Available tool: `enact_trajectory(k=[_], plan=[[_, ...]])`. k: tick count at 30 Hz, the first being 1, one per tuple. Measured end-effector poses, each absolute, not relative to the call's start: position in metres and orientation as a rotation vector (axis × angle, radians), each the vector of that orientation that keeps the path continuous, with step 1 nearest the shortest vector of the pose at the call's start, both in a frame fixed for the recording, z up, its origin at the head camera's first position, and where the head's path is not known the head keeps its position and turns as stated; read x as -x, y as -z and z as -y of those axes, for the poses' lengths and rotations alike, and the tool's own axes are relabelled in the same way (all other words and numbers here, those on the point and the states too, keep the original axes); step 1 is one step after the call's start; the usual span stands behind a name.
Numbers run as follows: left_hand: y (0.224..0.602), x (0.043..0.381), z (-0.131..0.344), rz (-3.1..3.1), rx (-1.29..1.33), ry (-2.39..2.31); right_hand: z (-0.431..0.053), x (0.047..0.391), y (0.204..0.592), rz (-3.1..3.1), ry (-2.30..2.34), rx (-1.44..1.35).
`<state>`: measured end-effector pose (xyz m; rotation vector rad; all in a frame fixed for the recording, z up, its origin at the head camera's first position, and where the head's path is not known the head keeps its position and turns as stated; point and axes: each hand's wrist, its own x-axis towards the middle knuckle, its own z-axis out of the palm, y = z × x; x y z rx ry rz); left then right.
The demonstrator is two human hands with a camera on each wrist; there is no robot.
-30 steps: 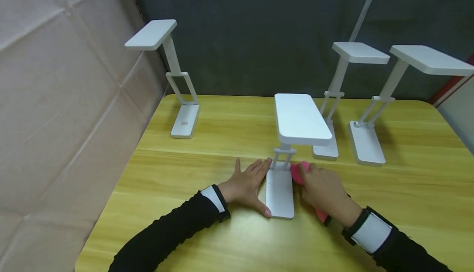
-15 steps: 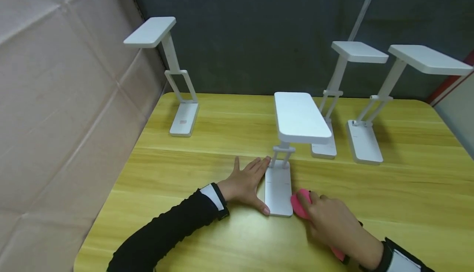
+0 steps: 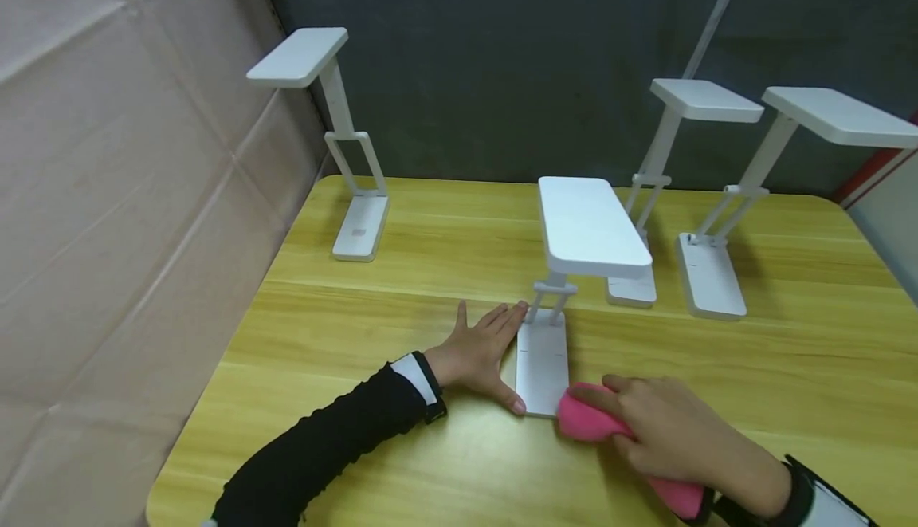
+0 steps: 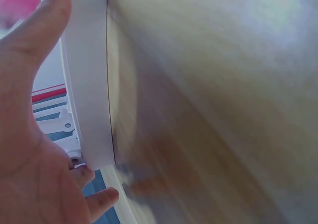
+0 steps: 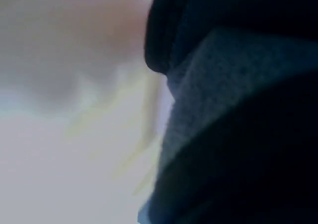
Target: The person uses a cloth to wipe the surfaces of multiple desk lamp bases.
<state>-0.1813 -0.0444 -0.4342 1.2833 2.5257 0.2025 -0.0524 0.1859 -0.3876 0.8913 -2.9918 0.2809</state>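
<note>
A white folding desk lamp (image 3: 595,228) stands on the wooden table, its flat base (image 3: 542,363) toward me. My left hand (image 3: 482,358) lies spread along the base's left edge, thumb at the near corner and fingertips near the hinge. In the left wrist view, the thumb and fingers of that hand (image 4: 30,169) reach along the side of the white base (image 4: 89,85). My right hand (image 3: 674,431) grips a pink cloth (image 3: 591,415) by the base's near right corner. The right wrist view is blurred, mostly filled by a dark sleeve (image 5: 248,110).
Another white lamp (image 3: 361,228) stands at the back left of the table (image 3: 344,447). Two more, a nearer-middle lamp (image 3: 706,100) and a far-right lamp (image 3: 712,276), stand at the back right. A dark curtain (image 3: 488,64) hangs behind, pale sheeting (image 3: 129,256) at left.
My right hand has drawn the pink cloth toward me along the base's right side, from near the hinge to the near corner. The left hand stays against the base.
</note>
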Motion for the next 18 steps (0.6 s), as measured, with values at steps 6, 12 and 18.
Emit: enact_trajectory(k=[6,12,18], plan=[[0.434,0.181,0.044,-2.516,-1.263,-0.207,-0.171,0.091,0.390,2.849,-0.202,-0.814],[0.434,0.182,0.044,-2.514,-1.260,-0.214,-0.155,0.111,0.412,2.712,0.011,-0.766],[0.433,0.182,0.043,-2.536,-1.253,-0.189,-0.155,0.096,0.412,2.820,-0.122,-0.748]])
